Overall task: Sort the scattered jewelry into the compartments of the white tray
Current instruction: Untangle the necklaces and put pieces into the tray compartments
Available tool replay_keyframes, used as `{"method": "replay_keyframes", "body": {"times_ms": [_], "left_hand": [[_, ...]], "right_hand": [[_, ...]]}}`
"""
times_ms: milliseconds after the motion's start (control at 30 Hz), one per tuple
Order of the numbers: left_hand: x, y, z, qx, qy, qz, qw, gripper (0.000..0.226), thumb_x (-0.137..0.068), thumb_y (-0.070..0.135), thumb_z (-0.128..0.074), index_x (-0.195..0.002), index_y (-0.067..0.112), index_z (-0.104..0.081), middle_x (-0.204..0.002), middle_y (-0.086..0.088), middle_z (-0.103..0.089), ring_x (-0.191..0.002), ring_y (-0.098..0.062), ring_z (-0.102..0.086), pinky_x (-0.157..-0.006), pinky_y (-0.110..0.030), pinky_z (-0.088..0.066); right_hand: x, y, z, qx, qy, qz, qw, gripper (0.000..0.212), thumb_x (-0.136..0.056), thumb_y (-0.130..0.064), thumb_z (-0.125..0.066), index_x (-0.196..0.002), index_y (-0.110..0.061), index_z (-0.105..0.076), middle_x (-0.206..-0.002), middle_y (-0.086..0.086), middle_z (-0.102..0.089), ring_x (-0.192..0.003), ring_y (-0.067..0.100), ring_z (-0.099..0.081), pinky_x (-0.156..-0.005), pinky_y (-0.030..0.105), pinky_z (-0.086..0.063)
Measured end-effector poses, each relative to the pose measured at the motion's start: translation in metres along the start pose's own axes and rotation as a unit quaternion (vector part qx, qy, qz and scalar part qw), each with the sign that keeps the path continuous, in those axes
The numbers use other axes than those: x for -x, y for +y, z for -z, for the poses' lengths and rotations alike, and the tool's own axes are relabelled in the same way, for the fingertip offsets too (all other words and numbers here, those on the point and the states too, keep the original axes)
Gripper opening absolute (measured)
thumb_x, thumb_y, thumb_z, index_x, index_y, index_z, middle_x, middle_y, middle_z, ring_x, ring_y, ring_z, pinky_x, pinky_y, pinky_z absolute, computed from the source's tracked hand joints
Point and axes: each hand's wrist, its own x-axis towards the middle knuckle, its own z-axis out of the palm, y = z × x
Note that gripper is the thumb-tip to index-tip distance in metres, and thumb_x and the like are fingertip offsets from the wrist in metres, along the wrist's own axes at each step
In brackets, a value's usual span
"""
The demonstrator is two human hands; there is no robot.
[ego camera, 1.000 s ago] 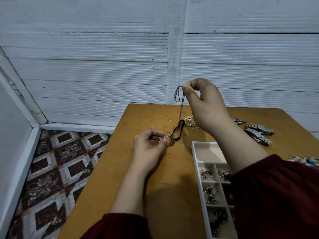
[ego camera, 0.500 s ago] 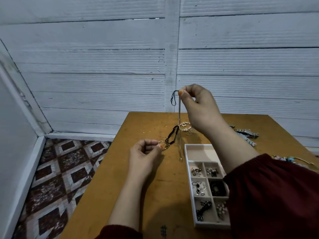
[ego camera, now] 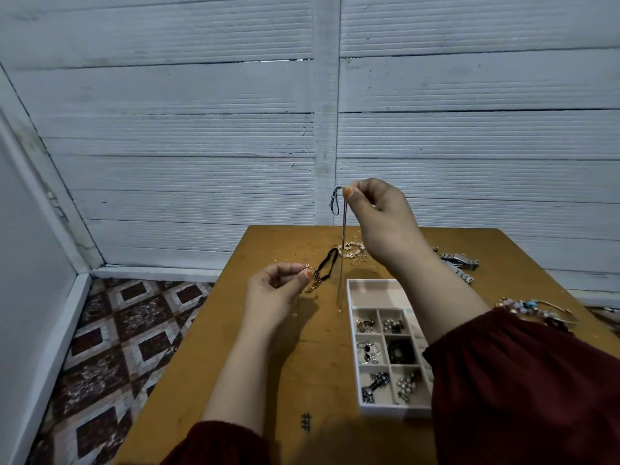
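**Thin silver chain (ego camera: 342, 256) freed from tangle**

Chain in right hand (ego camera: 382, 223) now hangs clear, tail beside white compartment tray (ego camera: 389, 410). 1 s ago it ran into black cord loop (ego camera: 328, 263) by small gold clasp piece (ego camera: 306, 270) pinched in left hand (ego camera: 275, 290).

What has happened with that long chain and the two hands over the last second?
The thin chain came free. A second ago its lower end ran into the tangle by the left hand; now it hangs straight, its tip beside the white tray. Unchanged: the right hand pinches the chain near its clasp, the left hand pinches at the gold rings beside the black cord.
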Motion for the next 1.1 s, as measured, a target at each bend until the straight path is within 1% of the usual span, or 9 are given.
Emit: {"method": "replay_keyframes", "body": {"times_ms": [100,200,267,400,467,567,767,867,1100], "left_hand": [[0.004,0.002,-0.003,-0.011,0.001,-0.005,1.0,0.016,-0.081,0.006,-0.071,-0.096,0.002,-0.067,-0.078,-0.001,-0.068,-0.066,-0.003,-0.065,-0.057,-0.015,-0.052],[0.011,0.002,-0.01,0.006,0.001,0.007,1.0,0.015,-0.082,0.004,-0.07,-0.096,0.002,-0.066,-0.077,-0.002,-0.067,-0.064,-0.002,-0.064,-0.052,-0.017,-0.051],[0.015,0.001,-0.016,-0.011,0.003,-0.003,1.0,0.014,-0.082,0.005,-0.07,-0.095,0.003,-0.067,-0.078,-0.002,-0.067,-0.066,-0.003,-0.063,-0.057,-0.017,-0.051],[0.026,0.0,-0.028,0.008,0.0,0.001,1.0,0.011,-0.082,0.002,-0.069,-0.093,0.002,-0.066,-0.075,-0.001,-0.065,-0.056,0.005,-0.061,-0.05,-0.013,-0.049],[0.029,-0.001,-0.033,0.0,-0.002,-0.002,1.0,0.01,-0.081,0.004,-0.07,-0.091,0.005,-0.066,-0.078,0.0,-0.067,-0.061,0.005,-0.062,-0.056,-0.011,-0.049],[0.034,-0.003,-0.04,0.005,0.007,-0.006,1.0,0.01,-0.081,0.004,-0.071,-0.088,0.009,-0.066,-0.081,-0.001,-0.068,-0.068,0.0,-0.063,-0.063,-0.009,-0.05],[0.044,-0.004,-0.046,0.002,0.026,-0.025,0.999,0.009,-0.081,0.007,-0.071,-0.087,0.011,-0.067,-0.083,-0.003,-0.069,-0.074,-0.006,-0.063,-0.06,-0.007,-0.047],[0.048,-0.004,-0.047,0.004,0.024,-0.029,0.999,0.009,-0.081,0.006,-0.071,-0.086,0.012,-0.066,-0.082,-0.001,-0.068,-0.069,0.001,-0.062,-0.061,-0.009,-0.048],[0.057,-0.003,-0.05,0.0,0.028,-0.038,0.999,0.008,-0.082,0.004,-0.069,-0.089,0.008,-0.067,-0.081,-0.002,-0.066,-0.062,0.008,-0.06,-0.062,-0.007,-0.049]], "right_hand": [[0.008,-0.005,0.007,-0.009,0.005,0.003,1.0,0.015,-0.097,-0.026,-0.051,-0.083,-0.025,-0.054,-0.078,-0.014,-0.054,-0.074,-0.001,-0.049,-0.066,0.017,-0.039],[0.017,-0.008,0.016,-0.014,0.013,0.001,1.0,0.011,-0.097,-0.027,-0.051,-0.089,-0.022,-0.056,-0.083,-0.014,-0.056,-0.083,0.001,-0.052,-0.071,0.017,-0.04],[0.022,-0.01,0.021,-0.021,0.022,-0.001,1.0,0.01,-0.097,-0.027,-0.052,-0.094,-0.02,-0.058,-0.086,-0.012,-0.059,-0.087,0.006,-0.055,-0.072,0.016,-0.041],[0.032,-0.012,0.03,-0.027,0.03,0.0,0.999,0.009,-0.097,-0.028,-0.052,-0.093,-0.022,-0.058,-0.081,-0.014,-0.057,-0.077,0.004,-0.052,-0.065,0.018,-0.04],[0.037,-0.013,0.033,-0.03,0.031,0.0,0.999,0.01,-0.097,-0.028,-0.052,-0.088,-0.026,-0.056,-0.078,-0.017,-0.055,-0.072,-0.002,-0.049,-0.064,0.019,-0.038],[0.043,-0.013,0.038,-0.037,0.035,0.002,0.999,0.011,-0.096,-0.028,-0.053,-0.085,-0.026,-0.055,-0.08,-0.016,-0.056,-0.075,-0.004,-0.05,-0.068,0.017,-0.039],[0.054,-0.011,0.047,-0.029,0.041,0.016,0.999,0.01,-0.096,-0.026,-0.053,-0.087,-0.023,-0.056,-0.078,-0.016,-0.055,-0.071,-0.007,-0.05,-0.06,0.001,-0.038],[0.059,-0.011,0.05,-0.026,0.039,0.016,0.999,0.013,-0.096,-0.027,-0.053,-0.083,-0.026,-0.055,-0.075,-0.016,-0.054,-0.068,-0.004,-0.049,-0.06,0.007,-0.039],[0.065,-0.009,0.053,-0.024,0.044,0.016,0.999,0.011,-0.096,-0.028,-0.053,-0.087,-0.023,-0.057,-0.079,-0.014,-0.056,-0.077,0.003,-0.052,-0.071,0.02,-0.042]]}}
